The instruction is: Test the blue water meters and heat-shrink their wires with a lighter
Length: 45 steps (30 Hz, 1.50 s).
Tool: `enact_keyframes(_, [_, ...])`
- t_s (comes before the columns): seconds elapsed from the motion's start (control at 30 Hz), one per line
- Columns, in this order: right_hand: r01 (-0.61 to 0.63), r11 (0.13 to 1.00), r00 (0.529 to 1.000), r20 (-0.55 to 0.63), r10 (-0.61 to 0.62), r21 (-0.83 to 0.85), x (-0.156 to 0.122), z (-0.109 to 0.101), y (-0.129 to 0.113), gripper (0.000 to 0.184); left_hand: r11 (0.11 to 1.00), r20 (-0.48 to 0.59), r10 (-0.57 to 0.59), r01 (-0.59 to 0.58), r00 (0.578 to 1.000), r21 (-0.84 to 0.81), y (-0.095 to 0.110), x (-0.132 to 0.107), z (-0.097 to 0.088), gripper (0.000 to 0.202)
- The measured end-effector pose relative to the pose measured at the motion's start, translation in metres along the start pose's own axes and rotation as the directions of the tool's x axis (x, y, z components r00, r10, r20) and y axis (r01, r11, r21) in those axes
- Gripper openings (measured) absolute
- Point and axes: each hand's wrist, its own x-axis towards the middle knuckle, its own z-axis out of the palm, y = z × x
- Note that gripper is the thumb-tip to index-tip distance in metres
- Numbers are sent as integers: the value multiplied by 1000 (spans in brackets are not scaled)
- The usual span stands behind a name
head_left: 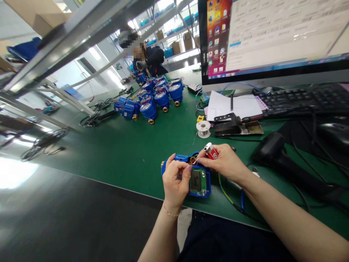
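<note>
On the green bench lies a blue meter (207, 182) with its cover off, showing a green circuit board and a small grey display (195, 180). Thin coloured wires (193, 159) come out of its upper part. My left hand (176, 179) rests over the meter's left side, thumb and forefinger pinched on the wires. In my right hand (226, 162) a red lighter (211, 151) with a white and metal top is held upright, while the thumb and fingertip meet at the same wires. The pinched wire ends are partly hidden by my fingers.
Several blue meters (148, 109) with brass fittings stand at the back left. A solder spool (203, 128), papers (222, 105), a black stand (229, 124), a scanner (283, 160), a keyboard (305, 100) and a monitor (272, 40) lie rightward. Another person (152, 60) works beyond.
</note>
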Motion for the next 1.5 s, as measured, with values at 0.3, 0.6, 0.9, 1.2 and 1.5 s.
enact_keyframes(0.3, [112,975,994,29,-109,-190,-7,-4,-3,23,996,-104,-60,66,993,53,3,0,10,17])
enact_keyframes(0.6, [-144,911,981,-64,182,385,-33,-14,6,37,993,39,43,-39,998,-108,-4,-4,-5,7])
enact_keyframes(0.9, [-504,684,863,314,395,527,-69,-20,-10,49,974,79,136,-119,987,-194,-6,-9,-14,9])
enact_keyframes(1.2, [-693,556,721,459,519,459,-51,-16,7,64,985,33,160,-157,987,-70,-3,-8,-3,6])
enact_keyframes(1.5, [-773,509,634,444,633,379,-43,-12,3,71,985,44,172,-171,984,-13,-2,-10,-1,6])
